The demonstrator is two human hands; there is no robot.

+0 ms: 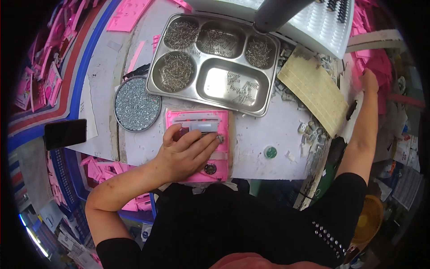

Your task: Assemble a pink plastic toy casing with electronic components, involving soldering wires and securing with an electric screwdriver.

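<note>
In front of me on the worktable lies a pink plastic casing [218, 156] with a pale rectangular part in its upper half and a round dark piece lower down. My left hand [186, 152] is bent over it, fingers closed at a small silver-grey metal part [220, 138]; the thumb is hidden below. My right arm stretches out to the far right. There my right hand [370, 81] is beside a heap of pink plastic parts [377, 67]; its fingers are small and blurred, so their grip does not show.
Behind the casing stands a steel compartment tray [195, 80] holding small springs. A round dish of screws [137, 104] sits left of it, near a black phone [66, 134]. Rightward are a tan board [313, 87], small metal pieces [311, 134] and a green round piece [270, 152].
</note>
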